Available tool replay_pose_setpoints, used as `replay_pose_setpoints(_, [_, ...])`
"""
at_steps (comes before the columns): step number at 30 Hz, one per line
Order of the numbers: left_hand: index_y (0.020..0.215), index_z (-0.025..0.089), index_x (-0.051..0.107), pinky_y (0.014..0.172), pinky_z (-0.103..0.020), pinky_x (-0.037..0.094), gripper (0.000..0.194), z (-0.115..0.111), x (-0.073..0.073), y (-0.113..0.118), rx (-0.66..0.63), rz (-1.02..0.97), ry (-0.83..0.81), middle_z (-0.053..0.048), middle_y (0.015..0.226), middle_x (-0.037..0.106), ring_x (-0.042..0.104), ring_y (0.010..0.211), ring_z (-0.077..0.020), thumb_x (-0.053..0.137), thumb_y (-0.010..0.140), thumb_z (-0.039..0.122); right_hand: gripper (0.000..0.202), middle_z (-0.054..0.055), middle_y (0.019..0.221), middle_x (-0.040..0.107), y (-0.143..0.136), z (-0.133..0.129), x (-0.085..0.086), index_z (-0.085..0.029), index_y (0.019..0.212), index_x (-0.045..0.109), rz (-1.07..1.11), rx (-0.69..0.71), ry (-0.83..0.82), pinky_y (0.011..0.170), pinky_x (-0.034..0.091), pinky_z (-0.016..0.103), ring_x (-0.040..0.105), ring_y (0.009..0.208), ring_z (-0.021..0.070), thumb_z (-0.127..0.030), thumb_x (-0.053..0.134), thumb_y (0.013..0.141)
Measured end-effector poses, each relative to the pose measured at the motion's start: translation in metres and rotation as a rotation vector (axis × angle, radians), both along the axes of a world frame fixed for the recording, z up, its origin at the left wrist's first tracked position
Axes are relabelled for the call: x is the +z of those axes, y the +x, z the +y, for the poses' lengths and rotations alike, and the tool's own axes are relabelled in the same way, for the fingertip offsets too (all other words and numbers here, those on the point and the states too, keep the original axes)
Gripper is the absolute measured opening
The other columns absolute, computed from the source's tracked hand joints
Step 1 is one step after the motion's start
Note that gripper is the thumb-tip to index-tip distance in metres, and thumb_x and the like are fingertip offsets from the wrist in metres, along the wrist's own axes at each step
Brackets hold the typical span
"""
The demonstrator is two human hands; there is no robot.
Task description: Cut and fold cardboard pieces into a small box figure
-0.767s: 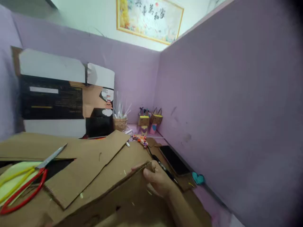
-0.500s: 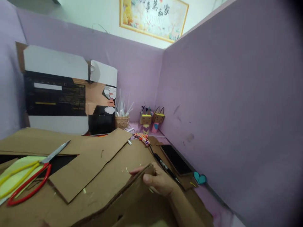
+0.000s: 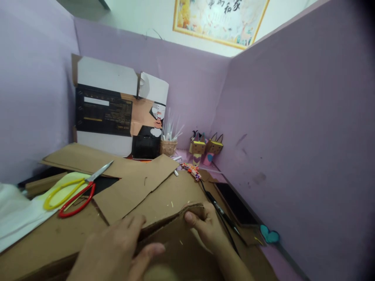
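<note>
My right hand (image 3: 206, 226) grips the top edge of a brown cardboard piece (image 3: 175, 242), thumb on the near face and fingers behind it. My left hand (image 3: 117, 249), slightly smeared, lies across the same edge further left. Its thumb is stretched out and apart from its fingers. The cardboard stands tilted up toward me, and its lower part runs out of view. Scissors (image 3: 91, 180) with one yellow and one red handle lie spread to the left. A flat cardboard strip (image 3: 137, 187) rests beyond my hands.
A black pen (image 3: 224, 214) and a dark flat panel (image 3: 237, 205) lie right of my hand, near a teal heart (image 3: 269, 234). Behind stand a basket of white sticks (image 3: 169, 147), cardboard figures (image 3: 197, 150) and an unfolded box (image 3: 105, 113). Purple walls (image 3: 293, 136) enclose the table.
My left hand has come in from the lower left edge onto the cardboard. My right hand keeps its hold. The view has turned left, so the surroundings sit further right.
</note>
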State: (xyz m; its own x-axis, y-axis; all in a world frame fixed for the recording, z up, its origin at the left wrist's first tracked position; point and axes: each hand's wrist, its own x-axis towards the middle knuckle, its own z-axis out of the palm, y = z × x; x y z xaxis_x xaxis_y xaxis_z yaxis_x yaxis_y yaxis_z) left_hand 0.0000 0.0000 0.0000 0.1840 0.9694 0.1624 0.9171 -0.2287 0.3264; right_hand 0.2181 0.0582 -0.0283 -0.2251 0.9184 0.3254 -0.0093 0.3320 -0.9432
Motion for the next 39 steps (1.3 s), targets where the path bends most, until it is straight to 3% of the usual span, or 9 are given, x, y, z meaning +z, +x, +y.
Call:
replay_pose_setpoints(3, [0.076,0.022,0.058,0.055,-0.030,0.034,0.028,0.007,0.021,0.028,-0.041,0.101,-0.041,-0.006,0.073,0.067,0.062,0.066,-0.0255,0.037,0.084,0.039,0.024,0.000,0.054,0.056,0.004,-0.001,-0.002,-0.015,0.063,0.068,-0.025,-0.038,0.070,0.050,0.037,0.022,0.051,0.053,0.0128,-0.037,0.063,0.069])
replay_pose_setpoints(6, [0.069,0.022,0.058,0.052,-0.028,0.029,0.029,0.009,0.027,0.036,-0.103,0.082,-0.019,-0.005,0.066,0.066,0.060,0.061,-0.0221,0.036,0.085,0.032,0.023,0.001,0.055,0.060,0.011,0.002,-0.006,-0.015,0.063,0.069,0.023,-0.034,0.049,0.050,0.038,0.022,0.054,0.054,0.0141,-0.038,0.066,0.067])
replay_pose_setpoints(9, [0.067,0.021,0.059,0.052,-0.027,0.028,0.031,0.011,0.029,0.033,-0.109,0.025,0.005,-0.005,0.064,0.066,0.058,0.058,-0.0194,0.035,0.084,0.033,0.025,0.000,0.056,0.061,0.012,0.005,-0.007,-0.017,0.065,0.068,0.255,0.022,-0.084,0.049,0.039,0.022,0.053,0.051,0.0128,-0.041,0.070,0.063])
replay_pose_setpoints(14, [0.062,0.019,0.060,0.050,-0.025,0.027,0.038,0.034,0.046,0.034,0.040,-0.114,0.035,-0.003,0.057,0.061,0.055,0.056,-0.0171,0.038,0.082,0.042,0.032,0.004,0.080,0.069,-0.013,0.006,0.011,-0.021,0.083,0.067,0.694,0.216,-0.308,0.069,0.048,0.031,0.062,0.071,0.0179,-0.049,0.065,0.067])
replay_pose_setpoints(18, [0.053,0.016,0.056,0.047,-0.023,0.029,0.036,0.064,0.056,0.046,0.053,-0.440,-0.045,-0.001,0.051,0.057,0.054,0.054,-0.0161,0.048,0.075,0.043,0.033,0.006,0.097,0.069,-0.047,0.016,0.031,-0.020,0.096,0.064,0.737,0.280,-0.448,0.080,0.047,0.036,0.062,0.090,0.0220,-0.044,0.060,0.074])
replay_pose_setpoints(21, [0.059,0.014,0.059,0.049,-0.023,0.037,0.031,0.078,0.057,0.051,0.050,-0.854,-0.309,-0.001,0.055,0.061,0.058,0.056,-0.0167,0.054,0.071,0.042,0.024,0.003,0.087,0.071,-0.064,0.033,0.046,-0.019,0.089,0.066,0.788,0.058,-0.466,0.077,0.050,0.033,0.064,0.086,0.0213,-0.034,0.064,0.071])
replay_pose_setpoints(27, [0.087,0.011,0.066,0.062,-0.032,0.050,0.047,0.076,0.031,0.041,-0.034,-1.226,-0.780,-0.008,0.072,0.070,0.065,0.066,-0.0226,0.075,0.052,0.040,0.015,0.005,0.064,0.071,-0.061,0.063,0.050,-0.015,0.074,0.067,0.783,-0.067,-0.544,0.067,0.054,0.037,0.067,0.073,0.0246,-0.029,0.062,0.068])
replay_pose_setpoints(33, [0.075,0.007,0.068,0.058,-0.026,0.049,0.039,0.069,-0.011,0.035,-0.136,-1.373,-0.754,-0.009,0.068,0.070,0.063,0.058,-0.0166,0.071,0.061,0.043,0.017,0.004,0.061,0.070,-0.060,0.065,0.029,-0.016,0.074,0.068,0.698,-0.004,-0.547,0.065,0.055,0.037,0.067,0.072,0.0247,-0.031,0.062,0.068])
replay_pose_setpoints(39, [0.091,0.010,0.065,0.069,-0.028,0.048,0.039,0.064,-0.018,0.030,-0.288,-1.343,-0.829,-0.008,0.082,0.070,0.064,0.074,-0.0202,0.074,0.059,0.031,0.021,0.003,0.068,0.072,-0.055,0.071,0.022,-0.016,0.084,0.067,0.717,-0.102,-0.540,0.064,0.055,0.035,0.068,0.068,0.0225,-0.025,0.065,0.065])
